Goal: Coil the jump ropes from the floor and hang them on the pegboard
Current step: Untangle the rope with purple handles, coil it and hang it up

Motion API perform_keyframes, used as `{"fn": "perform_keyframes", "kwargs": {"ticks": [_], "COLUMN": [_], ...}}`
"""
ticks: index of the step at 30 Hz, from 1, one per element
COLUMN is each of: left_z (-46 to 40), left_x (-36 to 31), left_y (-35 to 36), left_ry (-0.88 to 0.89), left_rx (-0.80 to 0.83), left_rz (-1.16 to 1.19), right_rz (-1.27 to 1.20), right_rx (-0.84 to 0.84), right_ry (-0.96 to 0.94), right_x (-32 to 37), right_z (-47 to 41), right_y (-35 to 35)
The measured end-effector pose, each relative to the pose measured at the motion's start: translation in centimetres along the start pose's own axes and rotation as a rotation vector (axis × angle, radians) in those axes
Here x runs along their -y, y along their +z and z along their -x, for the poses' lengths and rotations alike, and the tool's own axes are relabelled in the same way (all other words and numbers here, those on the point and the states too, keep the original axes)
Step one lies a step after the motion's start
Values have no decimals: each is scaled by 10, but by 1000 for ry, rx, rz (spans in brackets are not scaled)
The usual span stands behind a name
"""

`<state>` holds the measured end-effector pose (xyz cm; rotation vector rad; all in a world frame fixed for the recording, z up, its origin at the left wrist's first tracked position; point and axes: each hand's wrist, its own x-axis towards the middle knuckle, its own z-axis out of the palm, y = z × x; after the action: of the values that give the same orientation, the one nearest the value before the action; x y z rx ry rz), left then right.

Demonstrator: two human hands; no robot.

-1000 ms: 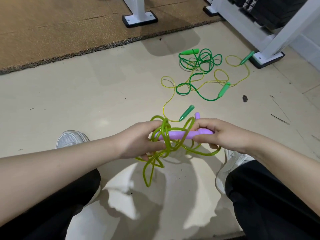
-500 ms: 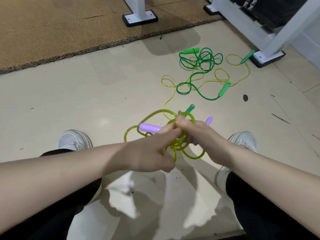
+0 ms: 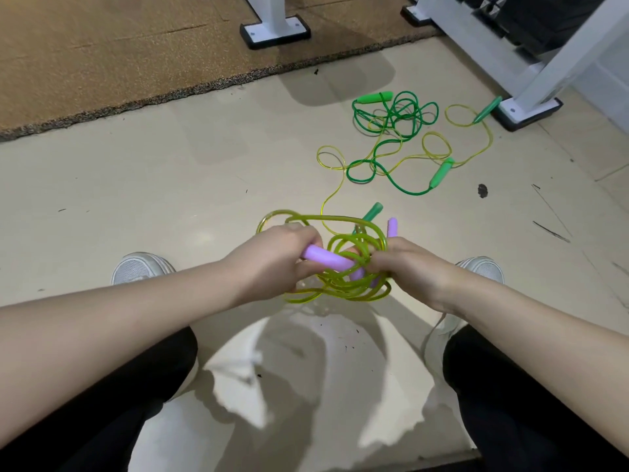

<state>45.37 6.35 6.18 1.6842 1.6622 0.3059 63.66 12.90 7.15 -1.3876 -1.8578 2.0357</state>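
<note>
Purple handle (image 3: 326, 259) now in left hand (image 3: 272, 264); right hand (image 3: 405, 264) gripping coils (image 3: 343, 284).

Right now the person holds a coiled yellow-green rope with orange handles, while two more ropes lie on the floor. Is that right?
Not quite. In the head view the handles of the yellow-green rope in the left hand and right hand are purple, not orange. The rest stands.
</note>
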Motion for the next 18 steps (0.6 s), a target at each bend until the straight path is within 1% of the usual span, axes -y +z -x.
{"fn": "perform_keyframes", "kwargs": {"ticks": [2, 5, 7, 9, 10, 12, 13, 15, 16, 18], "left_z": [-3, -5, -5, -4, -4, -2, 0, 0, 0, -1], "left_x": [3, 5, 6, 8, 11, 17, 18, 17, 17, 21], "left_y": [2, -3, -6, -8, -8, -9, -9, -8, -7, -11], "left_ry": [-60, -61, -63, -73, -85, -131, -155, -193, -202, -208], "left_rx": [-43, -122, -147, -178, -203, -251, -246, -182, -150, -92], "left_rz": [98, 250, 343, 409, 430, 489, 529, 582, 558, 377], "right_rz": [-33, -254, -453, -573, -561, -447, -419, -465, -488, -488], "right_rx": [-28, -128, -133, -132, -159, -226, -235, -251, -290, -446], "right_ry": [-18, -21, -35, -49, -53, -28, -12, 18, 32, 90], "right_x": [-3, -12, -16, -13, -13, -17, -20, -22, -22, -23], "right_z": [-2, -9, -14, -14, -14, -15, -16, -17, -18, -21], "right_y": [-2, -6, -10, -13, -15, -20, -22, -23, -22, -26]}}
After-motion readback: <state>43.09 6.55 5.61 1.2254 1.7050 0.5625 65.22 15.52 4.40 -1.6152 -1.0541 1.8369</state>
